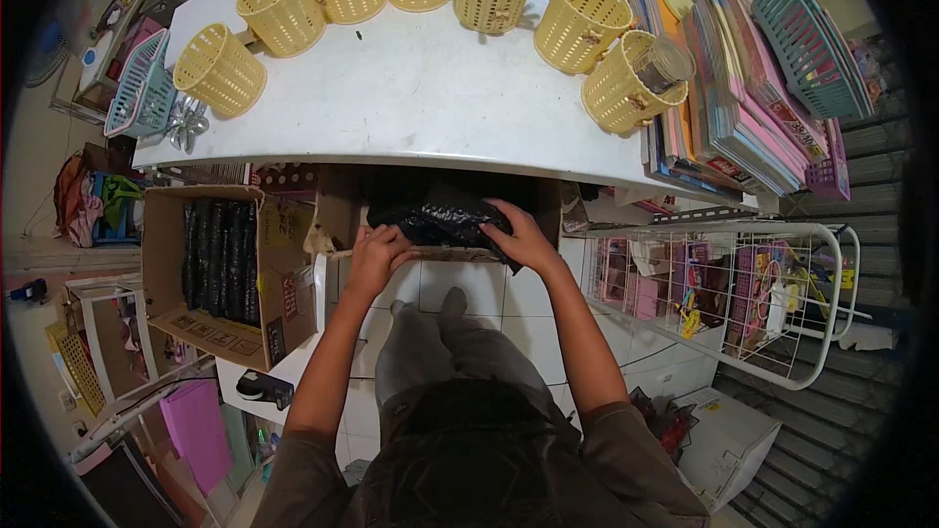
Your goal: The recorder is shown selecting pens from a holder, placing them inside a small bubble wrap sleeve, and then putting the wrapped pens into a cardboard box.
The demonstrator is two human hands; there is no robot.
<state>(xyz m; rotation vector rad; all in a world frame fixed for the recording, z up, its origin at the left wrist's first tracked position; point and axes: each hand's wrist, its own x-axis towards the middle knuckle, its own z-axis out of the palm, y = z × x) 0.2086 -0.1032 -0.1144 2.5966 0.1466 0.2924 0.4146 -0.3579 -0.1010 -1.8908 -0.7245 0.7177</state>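
Observation:
Beneath the front edge of the white table, a black plastic-wrapped package (pixel 455 209) lies over the opening of a cardboard box (pixel 550 209). My right hand (pixel 522 235) grips the package's right end, thumb on top, and a loose corner of plastic hangs below it. At the left end, my left hand (pixel 378 257) has its fingers bent against the black plastic and the box's front rim; whether it grips either one is hidden. The box's inside is dark. To the left, an open cardboard box (pixel 290 286) holds several black plastic-wrapped packages (pixel 220 257) standing in a row.
Several yellow woven baskets (pixel 220 70) line the white table (pixel 389 103); one basket (pixel 495 0) holds pens. Stacked books and folders (pixel 722 103) stand at the right end. A white wire rack (pixel 704 293) is at my right, a white carton (pixel 726 447) on the floor behind it.

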